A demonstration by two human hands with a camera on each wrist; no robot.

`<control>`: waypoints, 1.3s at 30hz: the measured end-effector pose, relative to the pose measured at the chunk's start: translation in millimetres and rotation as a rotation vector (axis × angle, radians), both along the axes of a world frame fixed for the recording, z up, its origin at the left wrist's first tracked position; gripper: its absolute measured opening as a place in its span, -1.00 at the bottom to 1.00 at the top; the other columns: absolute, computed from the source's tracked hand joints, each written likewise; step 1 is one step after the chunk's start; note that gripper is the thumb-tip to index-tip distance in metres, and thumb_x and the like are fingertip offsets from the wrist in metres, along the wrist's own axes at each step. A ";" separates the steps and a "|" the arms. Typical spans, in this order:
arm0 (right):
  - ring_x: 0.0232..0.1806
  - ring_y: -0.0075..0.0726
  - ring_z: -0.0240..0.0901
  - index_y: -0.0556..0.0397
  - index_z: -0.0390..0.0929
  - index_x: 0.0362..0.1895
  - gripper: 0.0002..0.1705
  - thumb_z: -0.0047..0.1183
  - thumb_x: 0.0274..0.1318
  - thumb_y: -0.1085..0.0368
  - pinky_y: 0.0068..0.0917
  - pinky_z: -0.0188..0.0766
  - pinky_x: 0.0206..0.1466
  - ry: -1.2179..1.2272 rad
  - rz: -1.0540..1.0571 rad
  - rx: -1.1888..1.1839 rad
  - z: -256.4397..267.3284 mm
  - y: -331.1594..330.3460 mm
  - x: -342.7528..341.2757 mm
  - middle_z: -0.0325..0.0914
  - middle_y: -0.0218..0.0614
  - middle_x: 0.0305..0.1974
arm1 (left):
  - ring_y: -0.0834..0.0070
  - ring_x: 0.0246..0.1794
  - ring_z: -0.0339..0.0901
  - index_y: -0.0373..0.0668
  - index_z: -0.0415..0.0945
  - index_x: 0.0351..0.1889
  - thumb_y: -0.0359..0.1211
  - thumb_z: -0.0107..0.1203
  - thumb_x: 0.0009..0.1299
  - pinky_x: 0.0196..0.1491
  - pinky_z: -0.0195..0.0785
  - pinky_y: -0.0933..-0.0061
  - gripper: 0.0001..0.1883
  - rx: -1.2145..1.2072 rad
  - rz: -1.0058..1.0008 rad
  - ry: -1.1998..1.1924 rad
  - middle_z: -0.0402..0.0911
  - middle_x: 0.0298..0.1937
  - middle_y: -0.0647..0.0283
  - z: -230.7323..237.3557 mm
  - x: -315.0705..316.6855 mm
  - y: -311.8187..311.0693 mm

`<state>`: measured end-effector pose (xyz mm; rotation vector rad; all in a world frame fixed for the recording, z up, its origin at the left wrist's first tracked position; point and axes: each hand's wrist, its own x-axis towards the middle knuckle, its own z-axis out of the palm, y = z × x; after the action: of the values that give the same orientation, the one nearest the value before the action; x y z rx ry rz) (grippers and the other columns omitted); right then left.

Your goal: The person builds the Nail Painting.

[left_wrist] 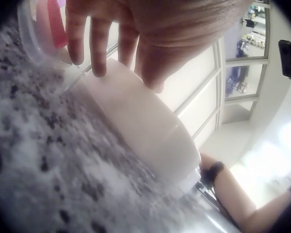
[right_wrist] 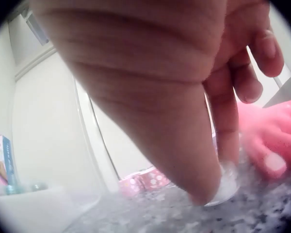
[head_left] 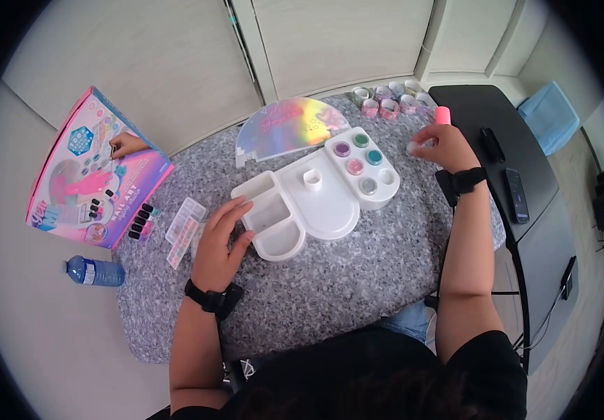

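My left hand (head_left: 221,241) rests on the left edge of a white compartmented tray (head_left: 351,217), fingers spread over its rim. The left wrist view shows the left hand (left_wrist: 136,34) with fingertips at the tray's side (left_wrist: 140,121). Pots of purple (head_left: 342,149), pink (head_left: 355,166) and teal (head_left: 374,157) stand in the tray's right part, near a round recess. Right of the tray, my right hand (head_left: 445,145) pinches a small clear pot (right_wrist: 228,187) between thumb and finger, low at the speckled tabletop (right_wrist: 252,208).
A holographic half-round panel (head_left: 291,126) lies behind the tray. Patterned tape rolls (head_left: 389,108) and a pink model hand (right_wrist: 281,131) are at the back right. Leftward are a box (head_left: 95,175), polish bottles (head_left: 141,222), clear cases (head_left: 186,220) and a water bottle (head_left: 99,272).
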<state>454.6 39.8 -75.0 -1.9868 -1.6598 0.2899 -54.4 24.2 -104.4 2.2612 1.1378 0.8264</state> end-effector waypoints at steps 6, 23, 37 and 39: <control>-0.24 -0.43 0.57 0.04 0.87 -0.16 -0.68 0.60 -0.05 0.28 -0.41 0.46 -0.07 0.193 0.439 -0.115 33.5 -16.7 -60.9 0.81 -0.42 -0.25 | 0.06 0.59 0.46 -0.15 0.59 0.49 -0.33 0.27 0.61 0.62 0.28 0.10 -0.51 -0.039 -0.006 -0.008 0.53 0.58 0.07 1.4 -0.7 1.4; -0.09 0.03 0.78 0.13 0.86 -0.22 -0.62 0.64 -0.21 0.27 -0.14 0.62 0.08 0.061 0.354 -0.183 44.8 -24.2 -87.3 0.84 -0.11 -0.25 | 0.06 0.53 0.53 -0.15 0.63 0.44 -0.34 0.33 0.56 0.58 0.34 0.11 -0.52 0.021 0.044 0.006 0.58 0.55 0.06 3.4 -4.9 3.3; -0.23 -0.57 0.41 0.01 0.59 -0.26 -0.67 0.59 0.13 0.33 -0.55 0.39 -0.08 0.288 0.690 0.008 22.4 -12.3 -103.8 0.53 -0.55 -0.27 | 0.02 0.33 0.70 -0.16 0.72 0.29 -0.17 0.49 0.45 0.41 0.48 0.08 -0.50 0.378 0.985 0.047 0.79 0.28 0.00 23.5 -146.9 24.7; -0.16 -0.62 0.41 0.03 0.59 -0.20 -0.78 0.45 0.32 0.36 -0.52 0.40 -0.05 0.830 0.661 0.171 2.0 -2.8 -106.2 0.55 -0.56 -0.18 | 0.04 0.34 0.71 -0.10 0.72 0.33 -0.02 0.53 0.39 0.40 0.49 0.05 -0.38 0.109 1.106 0.260 0.77 0.30 -0.04 7.1 -176.7 25.4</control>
<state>348.3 37.0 -73.0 -0.9066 -1.6067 1.0085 -231.1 49.5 -97.4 1.7106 2.5827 0.9672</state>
